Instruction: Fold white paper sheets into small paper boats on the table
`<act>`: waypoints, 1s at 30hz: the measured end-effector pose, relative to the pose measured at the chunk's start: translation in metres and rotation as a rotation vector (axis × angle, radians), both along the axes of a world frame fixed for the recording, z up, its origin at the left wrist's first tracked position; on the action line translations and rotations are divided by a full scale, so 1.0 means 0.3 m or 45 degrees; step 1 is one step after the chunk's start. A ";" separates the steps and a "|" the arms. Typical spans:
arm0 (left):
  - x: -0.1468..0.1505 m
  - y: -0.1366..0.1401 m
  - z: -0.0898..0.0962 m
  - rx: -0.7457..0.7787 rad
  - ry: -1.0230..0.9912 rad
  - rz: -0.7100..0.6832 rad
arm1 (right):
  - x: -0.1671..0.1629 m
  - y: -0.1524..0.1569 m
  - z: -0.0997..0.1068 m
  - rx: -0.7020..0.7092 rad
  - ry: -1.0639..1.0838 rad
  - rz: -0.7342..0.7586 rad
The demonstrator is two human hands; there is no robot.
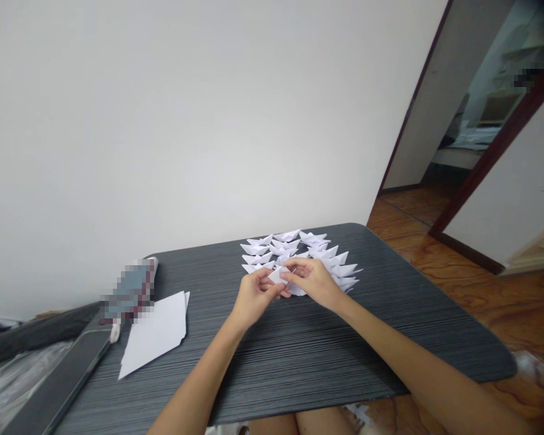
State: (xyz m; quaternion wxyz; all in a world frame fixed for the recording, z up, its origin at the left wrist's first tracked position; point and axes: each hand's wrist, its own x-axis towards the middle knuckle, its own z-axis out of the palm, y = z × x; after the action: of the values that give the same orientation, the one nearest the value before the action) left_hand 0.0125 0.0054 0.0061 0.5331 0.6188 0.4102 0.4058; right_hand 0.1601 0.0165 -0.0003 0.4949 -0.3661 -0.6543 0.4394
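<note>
At the far left we see crumpled clear plastic (22,377) lying below a long black bundle (49,332), both beyond the edge of the dark table (321,356). Next to them, a flat dark strip (72,377) runs along the table's left side. Then we come to a packet (133,290) near the back-left corner; its face is masked by coarse blocks, so we cannot tell what is on it. Just in front of it and to its right lie white paper sheets (156,335), loosely stacked, with a second edge peeking out at the right.

Further right, near the middle of the table, we find the left hand (254,296), its thumb and fingers closed on a small folded paper (277,276). The piece sits between our two hands, raised in front of the finished shapes. From the other side the right hand (312,281) pinches the same piece — thumb toward us, fingers bent over it — so the hands meet at the paper.

Behind and around the hands we see white paper boats (284,248) set out in close rows, the right-hand ones overlapping; our hands hide some of the nearer ones. A pale wall (185,121) rises behind the table, and on the right a doorway (453,109) stands above a brown wood-patterned floor (489,296).
</note>
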 end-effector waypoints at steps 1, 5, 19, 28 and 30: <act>0.000 0.000 -0.001 -0.018 0.021 -0.003 | -0.001 -0.002 0.000 0.033 -0.052 -0.006; 0.005 -0.003 -0.004 -0.066 0.061 -0.022 | -0.004 -0.009 0.007 0.095 -0.158 -0.059; 0.014 -0.027 -0.006 0.122 0.172 -0.088 | 0.002 0.000 0.015 -0.052 0.048 -0.018; -0.041 0.005 0.015 0.893 0.516 0.222 | 0.029 -0.002 0.022 0.314 -0.328 0.106; -0.039 0.008 0.016 0.971 0.498 0.215 | 0.033 -0.003 0.026 0.409 -0.425 0.094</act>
State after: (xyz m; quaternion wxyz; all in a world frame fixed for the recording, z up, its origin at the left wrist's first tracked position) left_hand 0.0009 0.0077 0.0109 0.1436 0.8010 0.3732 0.4455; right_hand 0.1701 0.0156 0.0074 0.4152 -0.3259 -0.8016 0.2807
